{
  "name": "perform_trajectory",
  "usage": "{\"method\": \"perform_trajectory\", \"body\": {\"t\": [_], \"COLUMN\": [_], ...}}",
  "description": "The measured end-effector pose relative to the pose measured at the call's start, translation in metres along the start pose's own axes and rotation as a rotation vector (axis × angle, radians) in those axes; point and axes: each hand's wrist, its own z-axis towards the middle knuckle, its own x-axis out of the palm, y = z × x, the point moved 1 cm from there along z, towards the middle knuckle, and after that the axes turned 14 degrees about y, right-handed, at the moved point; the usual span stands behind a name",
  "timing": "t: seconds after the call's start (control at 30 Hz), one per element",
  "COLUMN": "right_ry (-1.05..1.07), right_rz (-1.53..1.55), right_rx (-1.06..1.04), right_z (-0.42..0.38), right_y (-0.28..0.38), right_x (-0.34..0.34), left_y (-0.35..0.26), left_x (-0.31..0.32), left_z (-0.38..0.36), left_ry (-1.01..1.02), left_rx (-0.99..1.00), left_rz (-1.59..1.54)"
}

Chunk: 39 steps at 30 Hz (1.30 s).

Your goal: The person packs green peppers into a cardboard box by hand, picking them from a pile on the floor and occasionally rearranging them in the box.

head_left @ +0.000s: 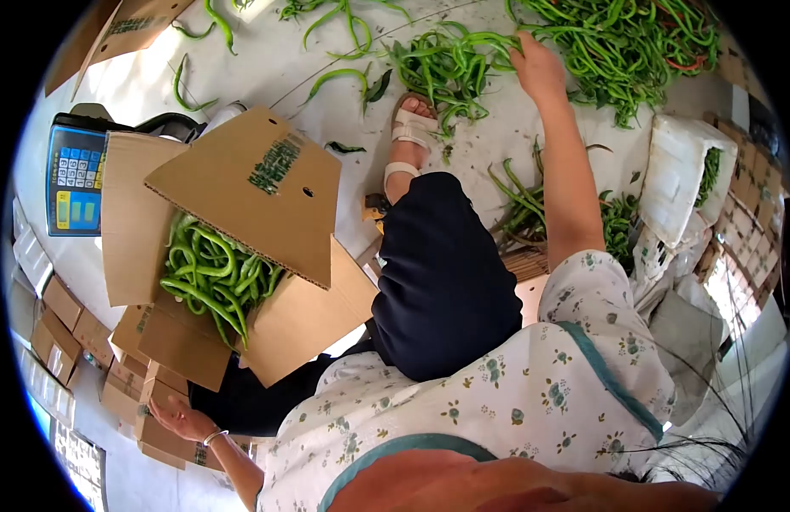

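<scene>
My right hand [540,70] reaches out to the heaps on the floor, its fingers closed on a green chili pepper [502,40] at the edge of a small pile [442,72]. Just right of it lies a larger heap of long green chili peppers [612,38]. Low on the left, my left hand [183,418] is open beside my leg, with nothing visible in it. Between my left hand and the piles stands an open cardboard box [305,320], its flaps spread, with curled green chili peppers [211,264] inside.
A scale with a blue keypad [75,179] stands left of the box. Loose peppers [339,78] are scattered on the pale floor. A white foam box [681,175] lies at the right. Stacked cartons [126,384] fill the left, and my sandalled foot [412,128] is near the small pile.
</scene>
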Motion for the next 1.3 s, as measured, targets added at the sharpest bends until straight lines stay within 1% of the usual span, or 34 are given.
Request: {"method": "perform_trajectory", "body": {"t": [0.1,0.17,0.2,0.23,0.3,0.33,0.37,0.4,0.43,0.47,0.5,0.57,0.6,0.7,0.73,0.83,0.87,0.97,1.03,1.1,1.17,1.27,1.3], "right_ry": [0.021,0.023,0.023,0.023,0.019,0.076,0.12,0.168,0.213,0.212,0.272,0.406,0.428,0.381,0.443,0.708,0.738,0.744,0.569,0.417,0.322,0.355,0.383], "right_rz": [0.253,0.373,0.35,0.326,0.121,0.292,0.46,0.693,0.925,1.026,1.021,1.01,1.104,1.284,1.275,1.327,1.342,1.105,0.433,0.057,-0.033,0.13,0.069], "right_rx": [0.069,0.072,0.065,0.058,0.021,0.069,0.127,0.179,0.252,0.251,0.289,0.342,0.314,0.22,0.125,0.005,-0.059,0.134,0.237,0.235,0.165,0.012,0.011], "right_z": [-0.016,-0.016,-0.014,-0.012,0.007,0.017,0.022,0.017,0.005,0.004,0.001,0.0,0.002,-0.006,-0.011,-0.019,-0.018,0.011,0.032,0.045,0.048,0.052,0.053], "right_y": [-0.009,-0.006,-0.009,-0.011,-0.032,-0.037,-0.027,-0.026,-0.02,-0.018,-0.018,-0.013,-0.017,-0.012,-0.013,-0.004,-0.001,-0.021,-0.034,-0.037,-0.043,-0.038,-0.035], "right_x": [-0.01,-0.024,-0.024,-0.023,0.021,0.03,0.026,0.017,0.008,0.013,0.016,0.02,0.02,0.0,-0.004,-0.009,-0.006,0.04,0.076,0.089,0.092,0.097,0.099], "left_y": [0.003,0.004,0.004,0.007,0.019,0.011,-0.004,-0.009,-0.004,0.003,0.005,0.003,0.003,0.003,0.005,0.01,0.012,0.012,0.011,0.006,0.007,0.008,0.008], "left_x": [0.0,0.0,0.001,0.003,0.006,0.006,0.001,-0.003,-0.004,-0.001,0.003,0.0,-0.001,-0.003,-0.001,0.005,0.007,0.012,0.008,0.008,0.008,0.008,0.008], "left_z": [0.0,0.0,0.0,0.0,0.0,0.001,0.001,-0.001,-0.004,-0.004,0.0,0.003,0.002,0.005,0.006,0.003,0.003,0.003,0.004,0.005,0.005,0.004,0.004], "left_ry": [-0.007,-0.017,-0.017,-0.015,-0.01,-0.008,-0.006,0.007,0.014,0.015,0.008,0.015,0.016,0.029,0.032,0.029,0.025,0.025,0.03,0.034,0.034,0.045,0.048], "left_rx": [0.003,0.005,0.009,0.02,0.045,0.019,-0.013,-0.039,-0.021,0.005,0.03,0.019,0.006,0.007,0.019,0.028,0.032,0.036,0.027,0.004,0.015,0.023,0.025], "left_rz": [0.029,-0.036,-0.069,-0.038,0.027,-0.016,-0.052,-0.083,-0.038,-0.002,0.029,0.011,0.005,0.019,0.035,0.056,0.049,0.006,0.004,0.019,0.005,-0.008,-0.01]}}
